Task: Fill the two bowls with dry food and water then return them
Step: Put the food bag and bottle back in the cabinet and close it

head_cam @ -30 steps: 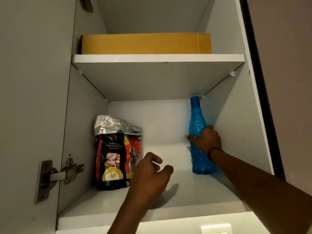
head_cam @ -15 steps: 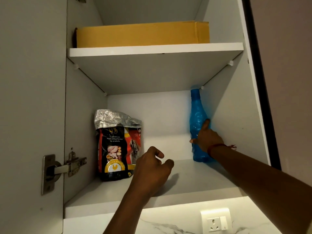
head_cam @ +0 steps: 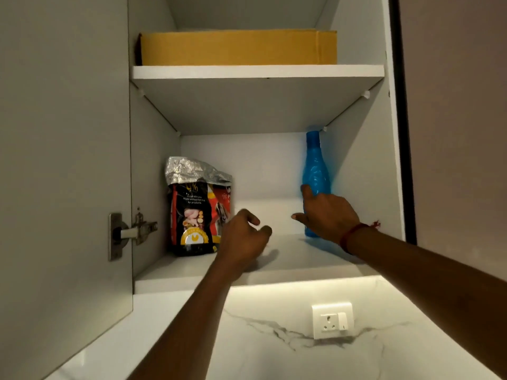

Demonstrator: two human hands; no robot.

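Just changed, going from the left hand (head_cam: 241,239) near the centre of view: very little. Still hovering loosely curled and empty, just right of the red-and-black printed dry-food bag (head_cam: 197,215). At the right hand (head_cam: 329,218), toward three o'clock: grip loosened. Wrapped round the tall translucent blue plastic bottle (head_cam: 315,165) a second ago; now spread open, thumb splayed clear, touching the bottle's side with one fingertip (head_cam: 306,190) only. Reads as letting go, so probably putting supplies back rather than fetching them. No bowls anywhere in view, so no way to confirm any filling.

Containers next. Bag upright at nine o'clock on the white lower shelf (head_cam: 288,259), crumpled silver foil top folded over, contents hidden. Flat brown cardboard box (head_cam: 236,48) at twelve o'clock on the upper shelf, contents unseen. Bottle upright at three o'clock, back right corner; water level impossible to tell.
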